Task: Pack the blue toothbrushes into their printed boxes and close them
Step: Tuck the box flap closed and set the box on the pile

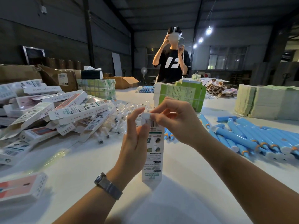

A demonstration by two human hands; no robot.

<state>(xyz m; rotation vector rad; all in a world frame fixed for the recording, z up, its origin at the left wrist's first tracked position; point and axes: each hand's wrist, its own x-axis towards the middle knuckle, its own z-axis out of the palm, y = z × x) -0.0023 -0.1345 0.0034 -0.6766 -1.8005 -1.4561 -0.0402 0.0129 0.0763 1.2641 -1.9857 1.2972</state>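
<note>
Fingers of the right hand (174,120) are curling inward, with thumb and forefinger pinching the small white flap at the far end of the printed box (152,148). The left hand (135,143) is gripping the same box along its left edge; its thumb is pressing the barcode face while the index finger is extending upward, nearly straight, beside the flap. The box is standing upright at the centre of the scene, its near end resting on the white table (178,199). Whether a toothbrush is inside cannot be determined. The left palm is hiding part of the box's left side, and a wristwatch (108,185) is sitting on the left wrist.

Blue toothbrushes (252,138) are lying in a loose row to the right, the row running out of view at the right edge. A heap of printed boxes (53,113) is occupying the left, with clear wrapped parts (116,120) just beyond it; their contents are hard to make out. Another box (21,186) is lying at the near left, cut off by the edge.

Green-and-white bundles (179,93) are stacked at the far side of the table. A person in a black shirt (172,62) is standing behind them, both hands raised to a headset. The room is a dim warehouse with ceiling lamps (208,31) glowing at the far right.
</note>
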